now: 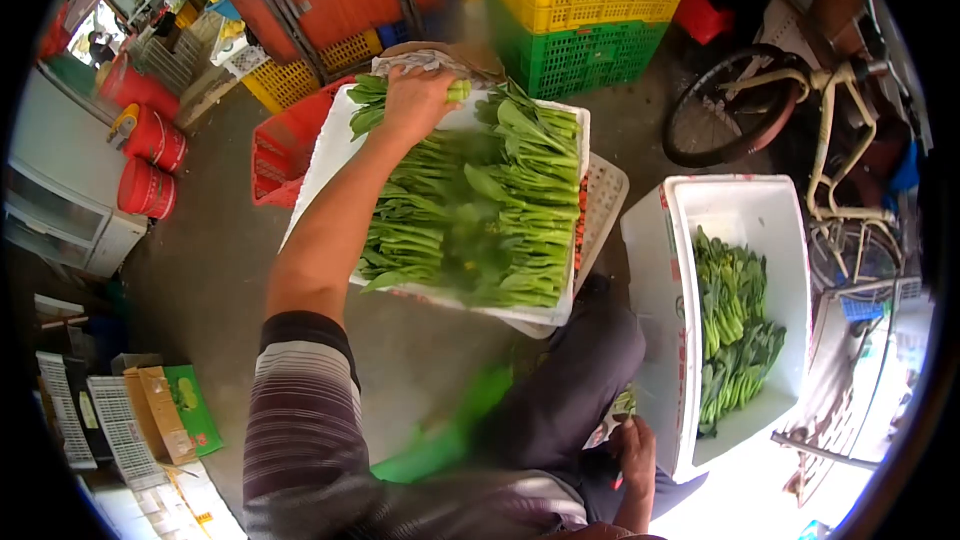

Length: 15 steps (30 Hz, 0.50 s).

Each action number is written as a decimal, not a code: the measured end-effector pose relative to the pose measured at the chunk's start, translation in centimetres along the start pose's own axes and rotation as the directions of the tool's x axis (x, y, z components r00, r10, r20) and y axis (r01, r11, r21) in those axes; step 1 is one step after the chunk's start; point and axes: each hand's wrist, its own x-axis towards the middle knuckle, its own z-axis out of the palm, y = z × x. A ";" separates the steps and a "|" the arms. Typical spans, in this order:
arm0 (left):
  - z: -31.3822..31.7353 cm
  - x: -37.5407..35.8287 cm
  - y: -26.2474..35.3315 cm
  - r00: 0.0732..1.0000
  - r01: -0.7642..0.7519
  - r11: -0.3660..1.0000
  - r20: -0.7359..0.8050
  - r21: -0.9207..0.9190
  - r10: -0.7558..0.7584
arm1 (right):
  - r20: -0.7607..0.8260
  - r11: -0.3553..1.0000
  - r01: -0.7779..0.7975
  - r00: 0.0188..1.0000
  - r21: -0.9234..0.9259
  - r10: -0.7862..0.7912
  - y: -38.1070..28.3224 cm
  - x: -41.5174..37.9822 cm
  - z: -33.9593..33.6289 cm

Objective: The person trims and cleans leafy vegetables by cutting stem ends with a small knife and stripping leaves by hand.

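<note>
A striped sleeve [305, 420] leads to the left hand [418, 105] at 12 o'clock, fingers round greens [459, 91], seemingly keeping stalks together; I cannot tell whether the right hand [637, 448], 5 o'clock, grips anything.

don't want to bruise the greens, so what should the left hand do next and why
Perhaps ease the bunch down at the far end of the left row in the white box beneath: the left hand holds it there, roughly in line with that row.
</note>
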 end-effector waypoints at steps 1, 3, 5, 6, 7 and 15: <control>1.9 0.3 -0.3 1.000 -0.004 1.000 0.002 0.002 0.004 | 0.004 0.999 -0.024 1.000 -0.035 0.024 0.0 0.2 0.1; 4.3 0.8 -0.8 0.999 0.016 1.000 0.041 0.005 -0.016 | -0.001 0.997 -0.051 0.999 -0.050 0.051 -0.2 0.5 0.6; 6.5 1.1 -1.3 0.998 0.037 0.999 0.061 -0.014 -0.036 | -0.003 0.995 -0.071 0.997 -0.067 0.071 -0.2 0.7 0.9; 7.7 1.2 -1.4 0.996 0.047 0.999 0.072 -0.023 -0.045 | -0.013 0.993 -0.096 0.995 -0.073 0.096 -0.3 0.8 1.2; 9.3 0.9 -1.5 0.981 0.075 0.995 0.185 -0.064 -0.062 | -0.024 0.989 -0.120 0.993 -0.081 0.119 -0.5 0.9 1.6; 11.0 0.2 -2.1 0.860 0.106 0.975 0.510 -0.195 0.009 | -0.025 0.964 -0.147 0.989 -0.221 0.145 -0.2 1.6 2.6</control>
